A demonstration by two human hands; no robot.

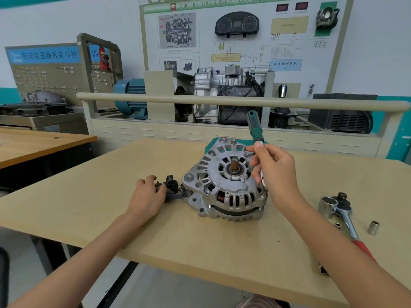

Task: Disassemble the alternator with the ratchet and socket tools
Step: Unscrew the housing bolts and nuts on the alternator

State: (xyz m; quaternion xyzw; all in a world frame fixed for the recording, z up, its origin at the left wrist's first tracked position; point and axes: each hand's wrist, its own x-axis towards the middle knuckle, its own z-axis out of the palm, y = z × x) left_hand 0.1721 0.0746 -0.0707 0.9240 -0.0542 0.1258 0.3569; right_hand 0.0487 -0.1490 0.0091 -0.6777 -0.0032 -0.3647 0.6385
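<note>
The silver alternator (224,181) lies flat in the middle of the wooden table (89,201), its shaft pointing up. My right hand (274,172) grips a green-handled driver (254,127) held nearly upright, its tip down on the alternator's right side near the shaft. My left hand (148,194) rests on the table at the alternator's left, fingers curled on a dark plastic part (172,188) that lies against the housing. A ratchet (344,216) with a red grip and a large socket on its head lies on the table to the right.
Two small loose sockets (373,227) lie near the ratchet, one close to the table's right side. A beige railing (222,100) and a gearbox training stand rise behind the table. Another wooden bench (40,141) stands at the left.
</note>
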